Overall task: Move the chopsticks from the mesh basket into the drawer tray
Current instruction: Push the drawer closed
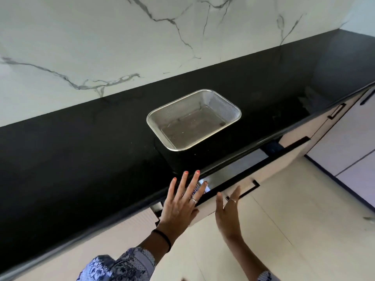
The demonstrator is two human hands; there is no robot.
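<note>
— Where are your hands?

— Low in the middle of the frame. My left hand (180, 203) is flat with the fingers spread and straight, gripping nothing. Its fingertips (196, 173) reach over the front edge of the black countertop (81, 159), and the palm lies across the top of the drawer front (239, 177). My right hand (228, 211) is just beside it, fingers straight and relaxed, in front of the black drawer handle (248, 188); I cannot tell whether it touches the handle.

— And the basket?

— The mesh basket (193, 119) stands on the countertop at frame centre, well apart from both hands, its near rim close to the counter's front edge. Bare black counter stretches to its left and right. I see only its mesh floor inside, no chopsticks.

— So where are the chopsticks?

— I cannot make them out. The drawer is pulled out only a narrow way, a dark slot running from lower centre up to the right under the counter edge. My left fingers cover part of the slot, and something pale and patterned (199, 187) shows between them; it is too small and blurred to name. The tray itself is not clear either.

— Anything cut off?

— My patterned sleeve (121, 264) runs out of the bottom edge, and the cabinets (349, 138) at right leave the frame.
</note>
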